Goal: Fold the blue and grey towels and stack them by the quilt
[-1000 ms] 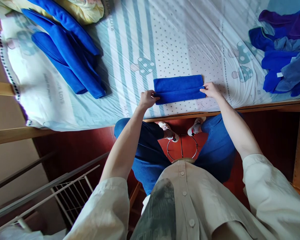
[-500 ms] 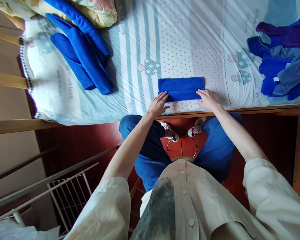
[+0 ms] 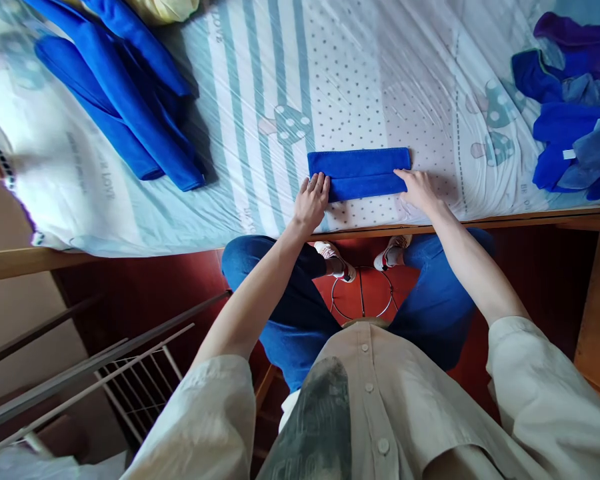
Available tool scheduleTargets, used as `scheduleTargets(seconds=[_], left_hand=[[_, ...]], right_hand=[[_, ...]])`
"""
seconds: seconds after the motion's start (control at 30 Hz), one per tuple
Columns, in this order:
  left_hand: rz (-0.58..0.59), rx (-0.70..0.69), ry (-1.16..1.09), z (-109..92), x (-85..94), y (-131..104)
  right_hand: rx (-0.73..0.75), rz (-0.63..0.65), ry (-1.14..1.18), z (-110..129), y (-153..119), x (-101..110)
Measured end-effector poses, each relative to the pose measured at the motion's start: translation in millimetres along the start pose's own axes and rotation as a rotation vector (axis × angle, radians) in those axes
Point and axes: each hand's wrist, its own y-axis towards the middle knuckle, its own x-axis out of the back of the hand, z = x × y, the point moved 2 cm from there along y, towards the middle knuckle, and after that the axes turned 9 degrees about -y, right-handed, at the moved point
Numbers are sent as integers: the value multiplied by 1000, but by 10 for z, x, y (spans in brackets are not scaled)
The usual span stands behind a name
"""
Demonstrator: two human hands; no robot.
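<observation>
Blue fleece-like cloth: folded strip (image 3: pixel 367 175), flat on the near edge of the bed (image 3: pixel 340 87), long side roughly parallel to the bed's wooden rail (image 3: pixel 530 219). Stitched hem along the far side, lengthwise fold line near the middle.
Left hand: (image 3: pixel 313 197) fingers extended and close together, laid over the strip's left end. Thumb hidden, so can't tell whether it pinches.
Right hand: (image 3: pixel 416 189) fingertips on the strip's right end, thumb and index a little apart — touching, no closed grip seen.
Handling: judged light, soft, limp, not fragile; nap should grip rather than slide. Folded layers could slip apart if lifted from one corner.
Hold point: both short ends, thumb under and fingers over all layers — keeps the strip straight.
Left pile: long blue cloths (image 3: pixel 135 107) lying slantwise on the bed, well apart from the strip; yellow bedding (image 3: pixel 167 10) at the far edge of view.
Right pile: crumpled blue, purple and grey-blue cloths (image 3: pixel 560 143), small white tag showing.
Wire rack: white bars (image 3: pixel 145 380) on the near left, below bed level; can't tell if it's a basket. Pale crumpled sheet-like material (image 3: pixel 55 467) beside it, contents unreadable.
</observation>
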Motion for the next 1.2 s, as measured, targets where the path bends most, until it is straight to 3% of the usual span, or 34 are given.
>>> scheduleTargets(seconds=[0.3,0.63,0.97,1.2], left_hand=[[10,29,-126,77,303,89],[-138,130,-397,180,494,150],[-383,268,-736,333,337,208],[-447,387,-791,487,198,271]], right_hand=[[-46,-20,148,-96,62,148],[-119,-131,474,-252,105,238],[-269,-230,806,-368,223,17],[-319,-211,796,-385,240,-70]])
